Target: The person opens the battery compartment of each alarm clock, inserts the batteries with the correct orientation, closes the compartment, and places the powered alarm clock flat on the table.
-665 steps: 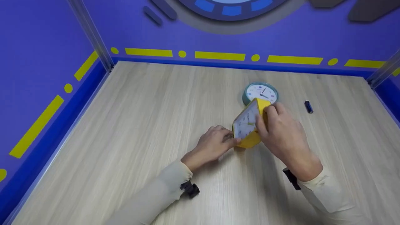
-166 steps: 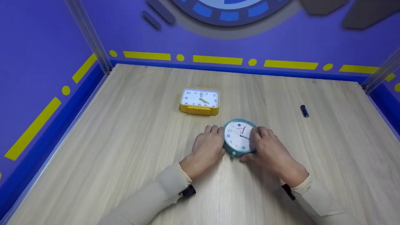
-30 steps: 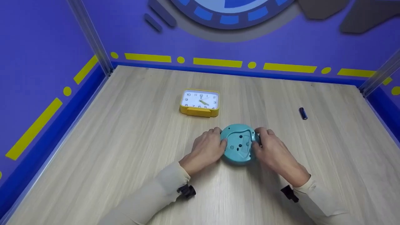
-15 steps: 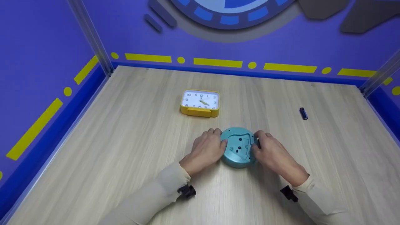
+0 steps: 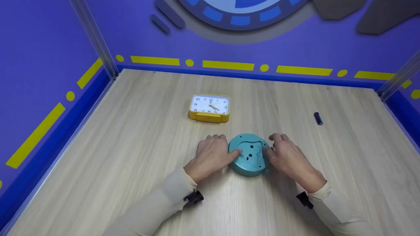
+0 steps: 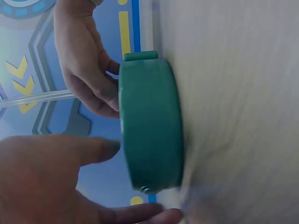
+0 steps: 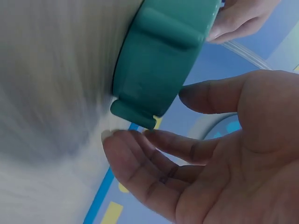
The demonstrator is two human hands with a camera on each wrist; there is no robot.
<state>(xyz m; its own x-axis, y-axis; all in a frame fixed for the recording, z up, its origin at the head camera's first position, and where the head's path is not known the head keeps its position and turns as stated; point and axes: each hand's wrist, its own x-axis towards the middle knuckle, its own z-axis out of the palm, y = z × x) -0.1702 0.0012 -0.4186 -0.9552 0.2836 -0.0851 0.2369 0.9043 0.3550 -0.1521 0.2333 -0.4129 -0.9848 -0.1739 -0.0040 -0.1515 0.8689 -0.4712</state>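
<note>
Head view: our teal clock (image 5: 247, 154) is lying well inside the back edge of the table (image 5: 137, 131). Our left hand (image 5: 212, 154) and right hand (image 5: 289, 156) are flanking it loosely, gripping nothing. We're judging it light, stiff, slick, best held round its rim.

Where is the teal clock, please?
In the head view, the teal clock is just right of centre, between the left hand and right hand, nearer than the yellow alarm clock.
</note>
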